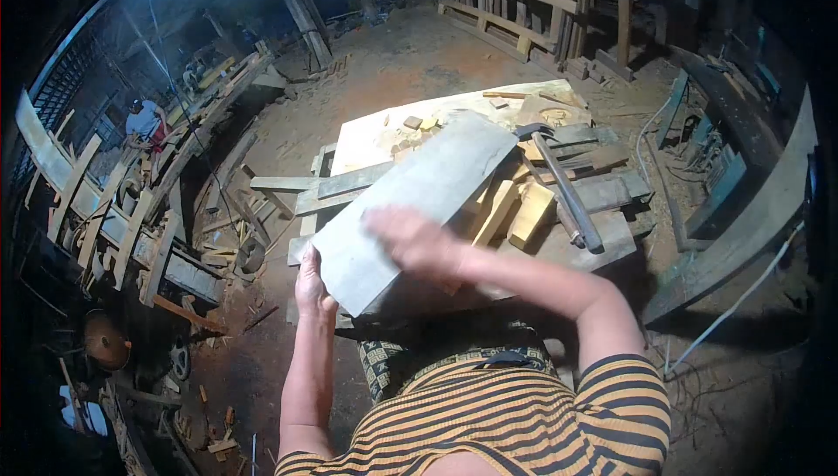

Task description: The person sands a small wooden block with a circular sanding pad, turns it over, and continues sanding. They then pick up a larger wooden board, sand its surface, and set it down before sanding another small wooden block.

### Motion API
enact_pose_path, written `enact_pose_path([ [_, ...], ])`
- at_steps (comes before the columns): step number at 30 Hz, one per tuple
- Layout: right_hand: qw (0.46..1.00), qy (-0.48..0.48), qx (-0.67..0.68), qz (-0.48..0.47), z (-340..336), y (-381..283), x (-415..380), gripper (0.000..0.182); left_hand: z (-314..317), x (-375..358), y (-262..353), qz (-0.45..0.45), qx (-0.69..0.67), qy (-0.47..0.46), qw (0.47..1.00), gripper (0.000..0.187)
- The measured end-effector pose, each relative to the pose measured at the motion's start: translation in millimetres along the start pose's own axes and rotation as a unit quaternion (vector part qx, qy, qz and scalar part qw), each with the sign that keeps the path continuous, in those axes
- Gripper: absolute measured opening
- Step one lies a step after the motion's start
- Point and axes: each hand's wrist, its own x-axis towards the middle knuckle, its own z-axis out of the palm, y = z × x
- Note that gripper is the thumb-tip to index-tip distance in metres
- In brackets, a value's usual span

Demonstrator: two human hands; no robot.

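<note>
Bracing the board (pixel 436 162) in our curled left hand (pixel 312 286), we sweep our right hand (pixel 417 242), its opening and any hold too blurred to tell, across it; another pass would need steady support.

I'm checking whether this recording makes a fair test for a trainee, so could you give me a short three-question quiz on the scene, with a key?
1. Multiple choice: what does the left hand hold?
A) a yellowish wood block
B) the near end of the pale board
C) nothing
2. True or false: the right hand is over the face of the pale board.
3. Fill in the blank: in the picture, the hammer lies to the ____ of the pale board.

Key: 1. B; 2. true; 3. right
</note>
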Motion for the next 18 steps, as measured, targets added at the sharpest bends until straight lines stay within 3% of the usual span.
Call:
enact_pose_path([
  [2, 0.998, -0.060, 0.014, -0.028, 21, -41, -8, 0.042, -13, 7, -8, -0.031, -0.063, -0.029, 0.997, 0.041],
  [5, 0.996, -0.030, -0.001, -0.083, 38, -33, -21, 0.042, -35, 16, -16, -0.049, -0.051, -0.015, 0.997, 0.040],
  [6, 0.995, -0.073, 0.000, -0.064, 23, -22, -17, 0.035, -36, 15, -17, -0.050, -0.052, -0.009, 0.997, 0.040],
  [7, 0.998, -0.034, 0.012, -0.050, 48, 23, -24, 0.026, -33, 13, -18, -0.048, -0.054, 0.006, 0.997, 0.040],
  [9, 0.991, -0.097, -0.021, 0.093, -5, 67, -19, 0.022, -29, 11, -20, -0.043, -0.058, 0.029, 0.997, 0.040],
  [11, 0.978, -0.003, -0.023, 0.206, -28, 142, -40, 0.025, -26, 8, -22, -0.046, -0.066, 0.039, 0.996, 0.040],
  [12, 0.946, 0.006, -0.085, 0.312, -39, 174, -50, 0.030, -26, 7, -22, -0.050, -0.069, 0.048, 0.995, 0.039],
  [15, 0.876, -0.048, -0.272, 0.396, -56, 279, -88, 0.041, -26, 5, -23, -0.048, -0.064, 0.034, 0.996, 0.039],
  [16, 0.860, -0.018, -0.214, 0.463, -64, 270, -84, 0.043, -28, 5, -23, -0.043, -0.066, 0.038, 0.996, 0.039],
  [18, 0.844, -0.003, -0.203, 0.497, -66, 259, -73, 0.044, -33, 8, -25, -0.038, -0.080, 0.000, 0.996, 0.040],
])
